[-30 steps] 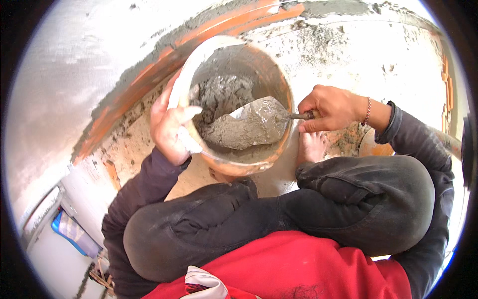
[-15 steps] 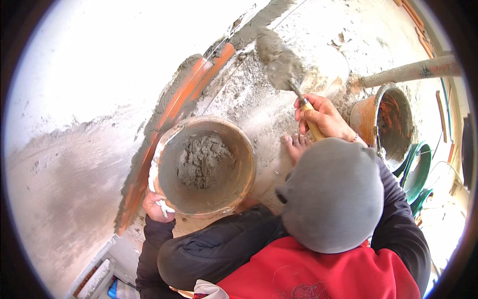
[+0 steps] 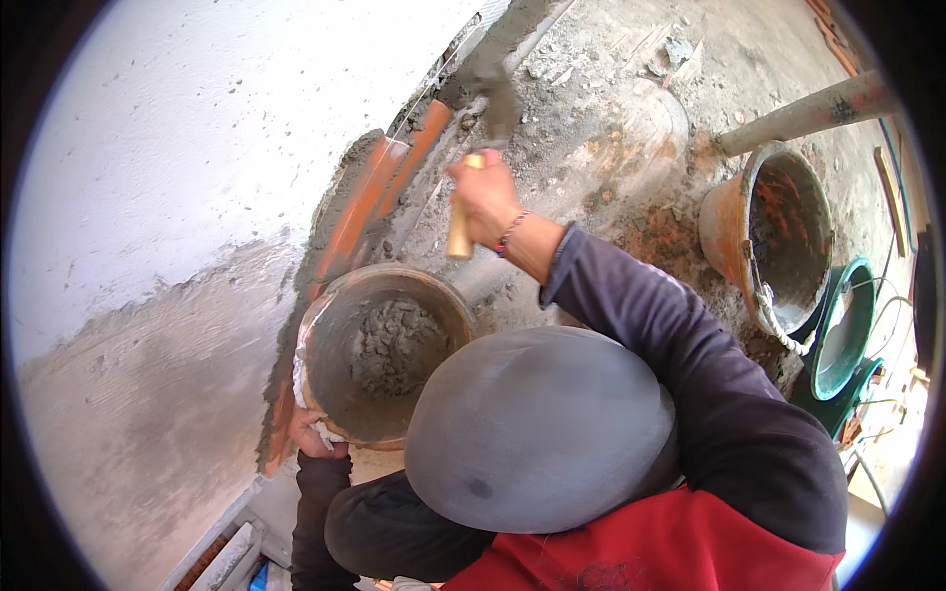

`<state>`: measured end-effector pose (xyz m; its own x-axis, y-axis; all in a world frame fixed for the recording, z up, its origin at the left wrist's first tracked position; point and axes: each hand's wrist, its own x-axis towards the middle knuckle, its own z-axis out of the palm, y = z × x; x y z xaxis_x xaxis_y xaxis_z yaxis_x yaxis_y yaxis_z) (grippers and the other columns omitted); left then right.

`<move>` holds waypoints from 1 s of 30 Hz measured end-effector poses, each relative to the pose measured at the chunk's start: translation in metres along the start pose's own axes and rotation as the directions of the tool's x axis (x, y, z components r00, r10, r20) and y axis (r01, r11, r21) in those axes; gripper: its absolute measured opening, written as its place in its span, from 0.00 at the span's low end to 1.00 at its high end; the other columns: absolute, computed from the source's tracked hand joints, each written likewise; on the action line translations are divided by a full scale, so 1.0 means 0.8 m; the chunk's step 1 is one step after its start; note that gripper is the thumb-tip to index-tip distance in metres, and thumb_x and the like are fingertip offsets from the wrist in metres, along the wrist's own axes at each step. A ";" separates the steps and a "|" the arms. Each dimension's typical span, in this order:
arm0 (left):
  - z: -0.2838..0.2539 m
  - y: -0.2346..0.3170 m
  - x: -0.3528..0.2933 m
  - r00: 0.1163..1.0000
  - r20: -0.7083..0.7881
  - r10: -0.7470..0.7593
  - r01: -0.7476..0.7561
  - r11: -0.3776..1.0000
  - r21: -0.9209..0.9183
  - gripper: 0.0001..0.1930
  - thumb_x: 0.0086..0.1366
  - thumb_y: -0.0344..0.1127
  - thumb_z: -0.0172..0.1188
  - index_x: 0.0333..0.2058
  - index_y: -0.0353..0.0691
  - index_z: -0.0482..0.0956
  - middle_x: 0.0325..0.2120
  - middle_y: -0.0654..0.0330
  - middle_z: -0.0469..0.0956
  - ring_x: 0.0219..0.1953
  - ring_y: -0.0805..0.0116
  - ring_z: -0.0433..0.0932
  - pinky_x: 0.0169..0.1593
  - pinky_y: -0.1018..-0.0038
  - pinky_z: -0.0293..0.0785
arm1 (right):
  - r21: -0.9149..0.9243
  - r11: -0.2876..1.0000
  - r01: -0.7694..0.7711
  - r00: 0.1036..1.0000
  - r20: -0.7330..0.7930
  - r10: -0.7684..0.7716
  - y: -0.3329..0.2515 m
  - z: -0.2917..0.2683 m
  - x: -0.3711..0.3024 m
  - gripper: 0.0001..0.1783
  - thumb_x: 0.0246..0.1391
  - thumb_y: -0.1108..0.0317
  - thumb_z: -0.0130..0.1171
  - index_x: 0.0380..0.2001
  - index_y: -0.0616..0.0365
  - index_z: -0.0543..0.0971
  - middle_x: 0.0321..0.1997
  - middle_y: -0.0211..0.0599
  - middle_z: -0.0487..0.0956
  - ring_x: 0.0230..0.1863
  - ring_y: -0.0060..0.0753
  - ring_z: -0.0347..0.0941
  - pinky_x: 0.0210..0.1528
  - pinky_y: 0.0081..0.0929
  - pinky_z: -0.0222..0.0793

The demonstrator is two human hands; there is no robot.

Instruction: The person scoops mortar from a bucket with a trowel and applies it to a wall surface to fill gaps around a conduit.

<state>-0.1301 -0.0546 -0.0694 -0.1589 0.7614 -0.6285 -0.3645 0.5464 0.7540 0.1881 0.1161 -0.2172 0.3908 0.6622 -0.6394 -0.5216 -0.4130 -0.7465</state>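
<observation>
My right hand (image 3: 486,197) is closed around the wooden handle of a trowel (image 3: 460,234), beside the low course of orange bricks (image 3: 360,212). The trowel's blade is smeared by motion, near the grey mortar strip along the wall's foot. At the lower left, my left hand (image 3: 307,431) grips the rim of a round bucket (image 3: 459,307), where something white is bunched. Inside it lies a heap of wet grey mortar (image 3: 394,345). A grey cap (image 3: 542,428) hides the bucket's lower right side.
A whitewashed wall (image 3: 197,148) rises on the left, with a string line along the bricks. To the right stand a second, mortar-stained bucket (image 3: 724,231), a pole (image 3: 808,116) and green tubs (image 3: 838,330). Rubble (image 3: 680,49) litters the floor.
My right hand has swung left with the trowel, from beside the right bucket to the brick course. The grey cap has shifted left and down. My left hand stays on the bucket rim.
</observation>
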 end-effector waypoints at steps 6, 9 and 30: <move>-0.018 -0.016 0.010 0.995 0.020 0.102 -0.102 0.995 -0.001 0.32 0.52 0.35 0.45 0.59 0.36 0.66 0.54 0.52 0.72 0.56 0.54 0.71 0.61 0.60 0.67 | 0.218 0.935 -0.279 0.940 0.260 0.220 -0.067 -0.057 -0.042 0.08 0.55 0.72 0.54 0.35 0.54 0.65 0.28 0.32 0.68 0.21 0.26 0.66 0.22 0.28 0.67; -0.039 -0.028 0.017 0.991 0.030 0.133 -0.134 0.991 0.019 0.29 0.54 0.32 0.45 0.56 0.30 0.67 0.54 0.51 0.71 0.56 0.57 0.71 0.60 0.63 0.66 | -0.002 0.951 -0.310 0.894 0.339 0.293 -0.079 -0.125 -0.044 0.07 0.56 0.69 0.53 0.36 0.55 0.67 0.28 0.31 0.69 0.22 0.26 0.66 0.23 0.24 0.67; 0.104 -0.023 0.046 0.922 0.139 0.362 -0.382 0.909 0.165 0.28 0.47 0.28 0.48 0.49 0.19 0.72 0.48 0.51 0.75 0.51 0.67 0.71 0.57 0.77 0.61 | 0.072 -0.307 0.949 0.197 0.626 0.754 -0.063 0.004 -0.126 0.13 0.51 0.63 0.54 0.33 0.58 0.83 0.35 0.49 0.81 0.39 0.52 0.79 0.41 0.44 0.76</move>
<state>-0.0532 -0.0077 -0.0909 -0.1507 0.9482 -0.2796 -0.1197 0.2632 0.9573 0.1725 0.0723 -0.1145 -0.7917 0.2104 -0.5736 0.4764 0.8003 -0.3641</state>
